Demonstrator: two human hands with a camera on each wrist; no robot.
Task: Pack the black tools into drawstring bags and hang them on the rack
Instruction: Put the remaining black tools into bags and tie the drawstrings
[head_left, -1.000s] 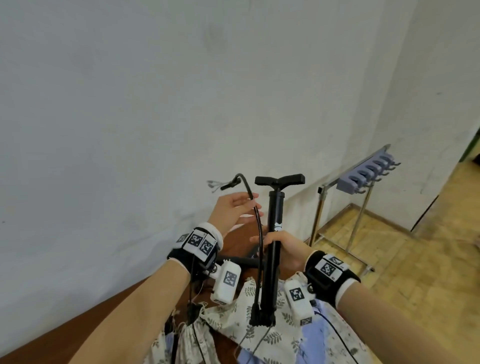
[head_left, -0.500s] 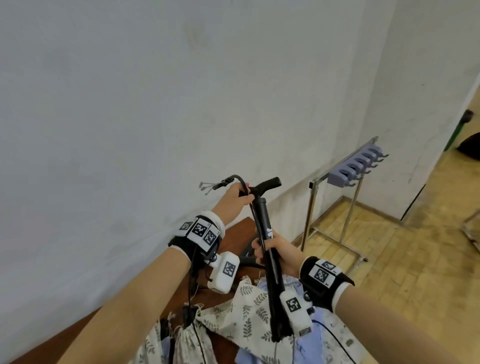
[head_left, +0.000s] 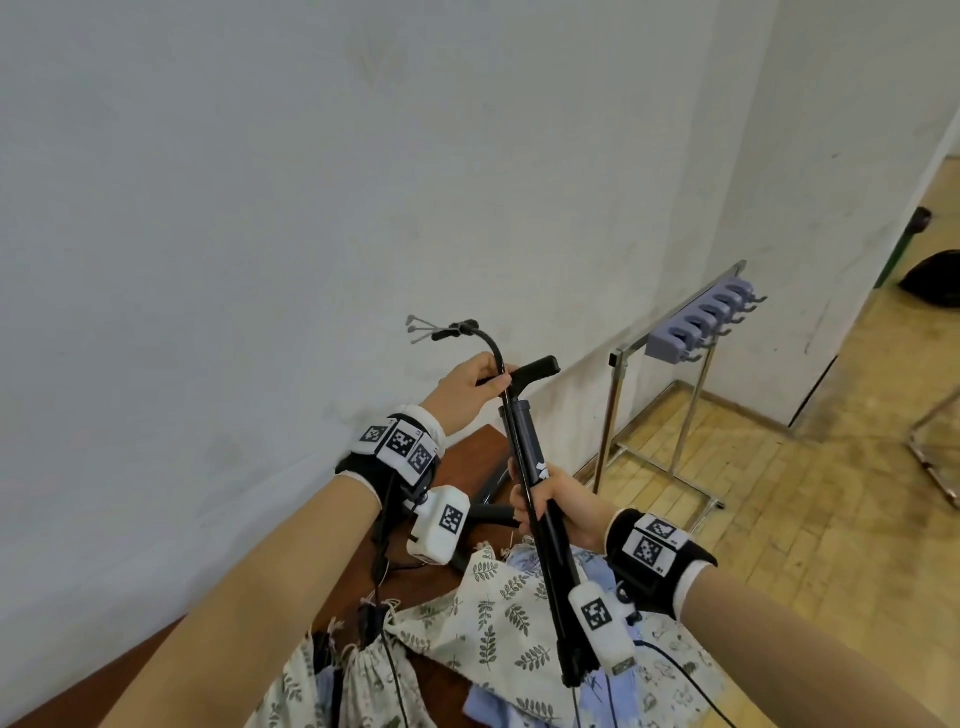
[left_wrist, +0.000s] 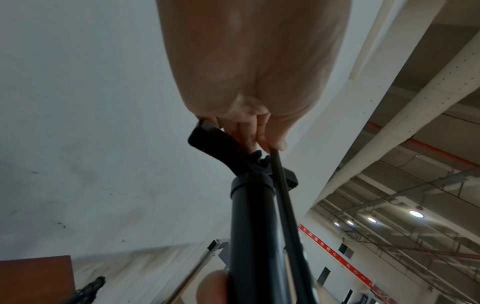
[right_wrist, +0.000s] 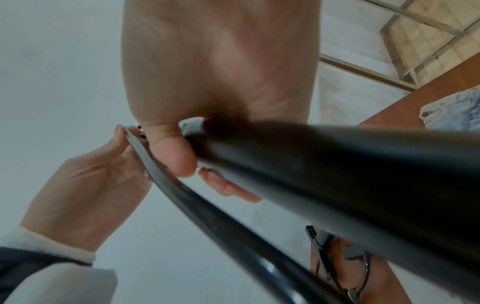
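A black hand pump (head_left: 524, 447) is held in the air above the table, tilted with its T-handle (head_left: 537, 366) up and to the left. My right hand (head_left: 545, 499) grips the pump barrel (right_wrist: 324, 164) at mid-length. My left hand (head_left: 470, 387) is at the top, fingers curled round the handle's left end (left_wrist: 207, 139) and the thin black hose (left_wrist: 279, 174), pressing the hose against the pump. The hose end (head_left: 452, 330) arcs out above my left hand. Leaf-print drawstring bags (head_left: 498, 618) lie on the table below. The rack (head_left: 696, 332) with grey hooks stands to the right.
A white wall (head_left: 260, 208) runs close along the left. The brown table (head_left: 478, 452) carries another black tool (head_left: 493, 512) behind my hands and more cloth bags (head_left: 363, 686) near the front. Wooden floor (head_left: 805, 493) spreads right of the rack.
The pump has tilted from upright to leaning left. My left hand, open beside the hose before, now holds the hose and the handle top together. The view has swung left.
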